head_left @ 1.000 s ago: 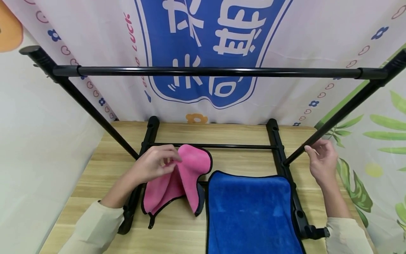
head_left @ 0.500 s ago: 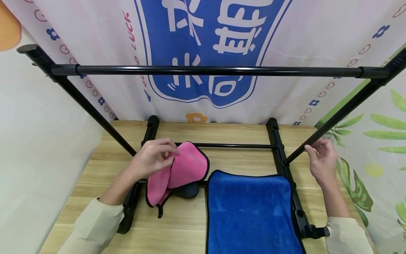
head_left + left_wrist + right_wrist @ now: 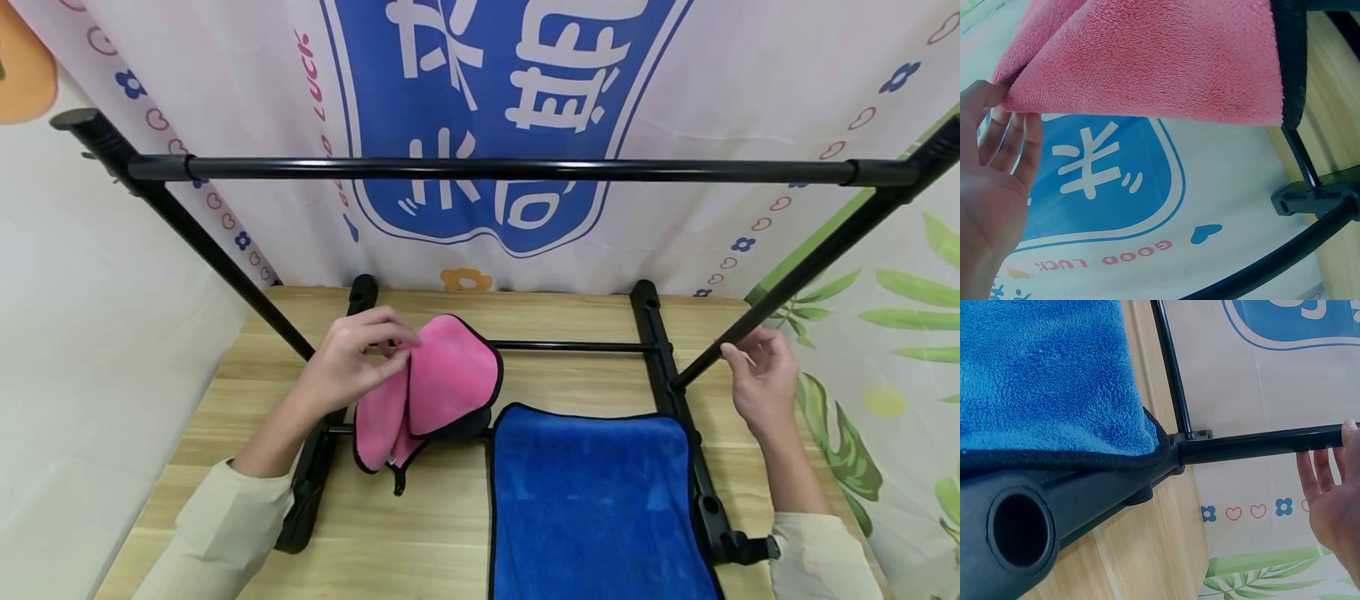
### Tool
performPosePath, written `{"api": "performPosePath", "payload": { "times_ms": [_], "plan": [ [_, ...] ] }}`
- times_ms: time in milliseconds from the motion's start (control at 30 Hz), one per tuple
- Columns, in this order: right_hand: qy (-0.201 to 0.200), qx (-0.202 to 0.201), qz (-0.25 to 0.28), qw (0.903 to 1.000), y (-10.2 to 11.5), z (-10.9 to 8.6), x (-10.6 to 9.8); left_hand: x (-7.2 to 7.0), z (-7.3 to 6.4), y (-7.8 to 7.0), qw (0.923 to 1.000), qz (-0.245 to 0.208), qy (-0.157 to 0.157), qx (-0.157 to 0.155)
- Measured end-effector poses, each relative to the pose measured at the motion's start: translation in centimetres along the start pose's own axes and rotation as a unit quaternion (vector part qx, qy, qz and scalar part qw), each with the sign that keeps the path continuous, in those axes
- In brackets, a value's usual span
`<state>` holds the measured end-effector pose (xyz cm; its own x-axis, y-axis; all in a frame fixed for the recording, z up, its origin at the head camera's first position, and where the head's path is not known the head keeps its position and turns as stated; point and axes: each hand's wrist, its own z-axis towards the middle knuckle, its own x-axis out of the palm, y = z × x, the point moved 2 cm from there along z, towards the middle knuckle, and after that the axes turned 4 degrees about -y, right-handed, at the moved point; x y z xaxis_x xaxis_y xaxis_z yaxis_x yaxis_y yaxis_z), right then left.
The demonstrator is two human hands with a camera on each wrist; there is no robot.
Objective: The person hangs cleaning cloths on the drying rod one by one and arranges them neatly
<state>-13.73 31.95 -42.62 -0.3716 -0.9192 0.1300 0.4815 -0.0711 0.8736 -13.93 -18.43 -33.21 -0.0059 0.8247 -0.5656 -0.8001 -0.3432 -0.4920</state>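
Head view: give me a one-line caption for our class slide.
Left hand pinches a pink cloth beside a blue cloth, while the right hand grips a black rack post.

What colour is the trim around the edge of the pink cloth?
The trim is black, showing best in the head view.

My left hand (image 3: 347, 358) pinches the pink cloth (image 3: 456, 375), folded over on itself, at the left; my right hand (image 3: 767, 383) grips the right upright (image 3: 817, 260) of the black rack (image 3: 487, 169). The blue cloth (image 3: 592, 500) lies spread near right.
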Motion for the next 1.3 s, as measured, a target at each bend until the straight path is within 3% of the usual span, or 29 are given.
{"api": "performPosePath", "payload": {
  "times_ms": [233, 833, 1000, 1167, 1300],
  "plan": [
    [0.000, -0.003, -0.003, 1.0000, -0.2, -0.1, -0.2, -0.6, 0.8, -0.4, 0.9991, -0.007, -0.037, 0.020],
    [-0.008, -0.004, -0.016, 0.9998, -0.2, -0.1, -0.1, -3.3, 3.0, -1.8, 0.9953, 0.045, -0.082, 0.024],
    [-0.008, -0.011, 0.006, 0.9999, -0.2, -0.2, -0.1, -4.4, 3.4, -2.1, 0.9942, 0.053, -0.092, 0.020],
    [-0.027, 0.001, 0.025, 0.9993, 0.0, -0.2, -0.1, -5.0, 3.7, -2.6, 0.9915, 0.051, -0.118, 0.019],
    [-0.049, 0.015, 0.007, 0.9987, 0.3, -0.3, -0.1, -5.3, 4.0, -3.0, 0.9884, 0.048, -0.143, 0.018]
  ]
}}
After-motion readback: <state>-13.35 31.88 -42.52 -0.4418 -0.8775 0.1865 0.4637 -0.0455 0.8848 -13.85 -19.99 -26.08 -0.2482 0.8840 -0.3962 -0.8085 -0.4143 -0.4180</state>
